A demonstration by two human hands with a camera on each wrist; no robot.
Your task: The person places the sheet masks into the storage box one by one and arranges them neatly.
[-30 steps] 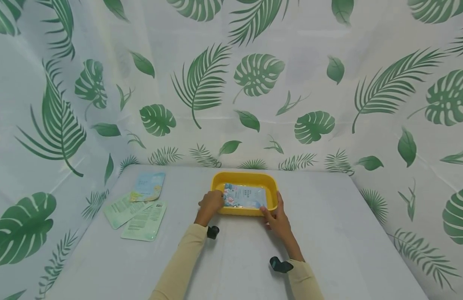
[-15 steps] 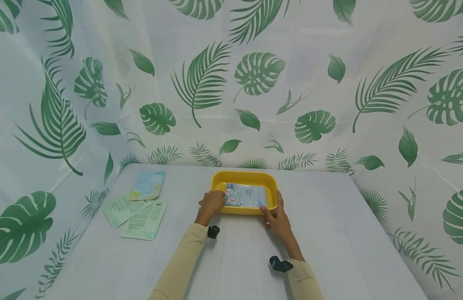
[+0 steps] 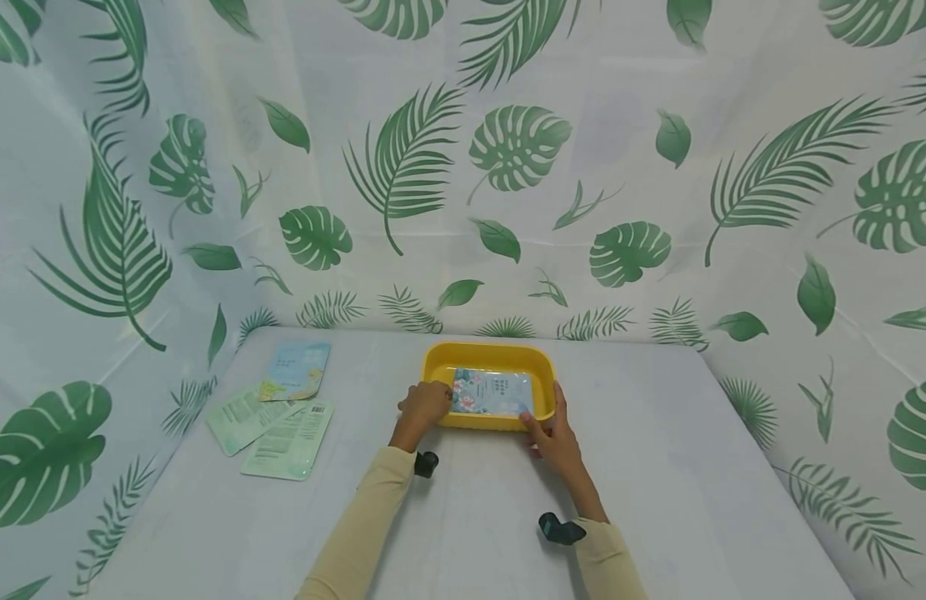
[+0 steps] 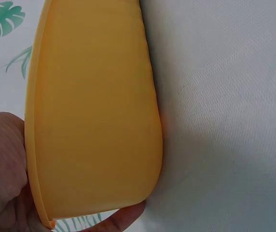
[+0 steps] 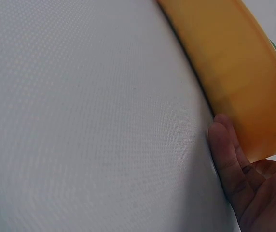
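At the bottom of the head view, two pale yellow fabric sleeves (image 3: pixel 357 533) reach in over the white, cloth-textured tabletop (image 3: pixel 485 521), with black devices (image 3: pixel 562 528) at the wrists. Both hands are closed around one thing, the yellow, rounded-rectangular, plastic-looking tray (image 3: pixel 485 422) at the centre of the frame, just below the middle. The left hand (image 3: pixel 423 405) grips its near left corner, fingers bent over the rim; in the left wrist view one digit reaches the base edge. The right hand (image 3: pixel 557 439) holds the near right corner, thumb at the rim and fingers along the outer wall, opened about as wide as the wall is high. Inside the tray lies a flat, glossy blue packet with pink flowers (image 3: pixel 494 392).

The step in hand looks like steadying or placing the tray, which appears to sit on the tabletop. The next move, I judge, calls for an even hold at both corners if it shifts, or a gentle release without tipping it.

Left of centre, two pale green rectangular packets (image 3: pixel 288 446) overlap; beyond them a light blue packet with yellow print (image 3: pixel 296 371) lies against them. White leaf-printed fabric (image 3: pixel 538 204) fills the upper frame.
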